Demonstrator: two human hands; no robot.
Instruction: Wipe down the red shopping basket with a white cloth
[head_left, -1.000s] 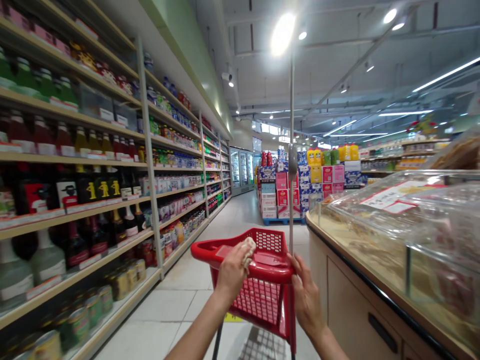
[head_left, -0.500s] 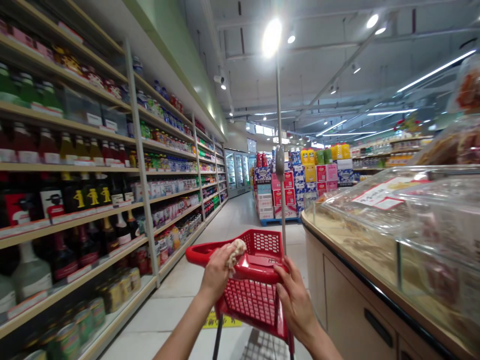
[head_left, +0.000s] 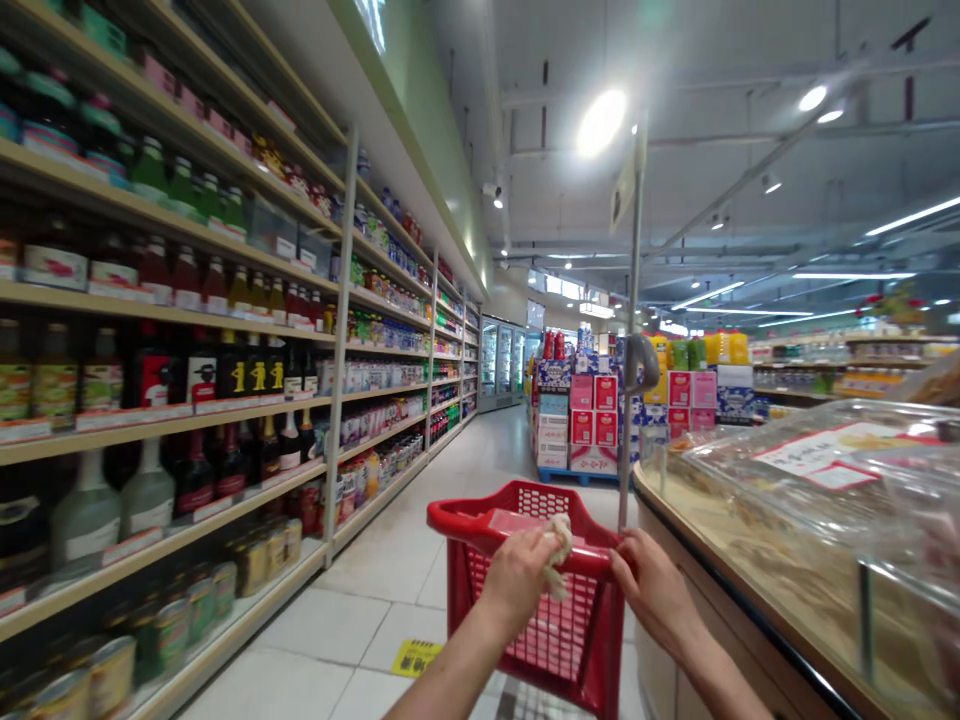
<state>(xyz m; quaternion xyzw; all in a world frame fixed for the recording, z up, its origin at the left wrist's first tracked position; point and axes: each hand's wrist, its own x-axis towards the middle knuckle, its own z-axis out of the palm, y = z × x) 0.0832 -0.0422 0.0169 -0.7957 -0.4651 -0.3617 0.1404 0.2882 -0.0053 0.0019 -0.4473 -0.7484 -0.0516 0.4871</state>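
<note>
In front of me stands a red plastic shopping cart [head_left: 570, 640] with a grid-patterned basket. My left hand [head_left: 517, 572] is closed around a pale, crumpled cloth [head_left: 559, 556], pressing it against the middle of the cart's red handle [head_left: 480, 525]. At the handle's right end, the fingers of my right hand [head_left: 649, 575] curl over the rim and grip it. A grey pole [head_left: 634, 270] rises beyond the cart's right corner.
Shelves [head_left: 225, 320] of bottles and cans line the left side. On the right is a rounded counter [head_left: 675, 540] holding clear plastic packs [head_left: 840, 450]. Stacked drink cartons [head_left: 592, 410] stand on a blue pallet ahead. A yellow sticker [head_left: 415, 657] marks the tiled floor.
The cloth in my left hand has moved along the handle toward the right. The view has turned left, so the cart sits further right. My right hand stays at the handle's right end.
</note>
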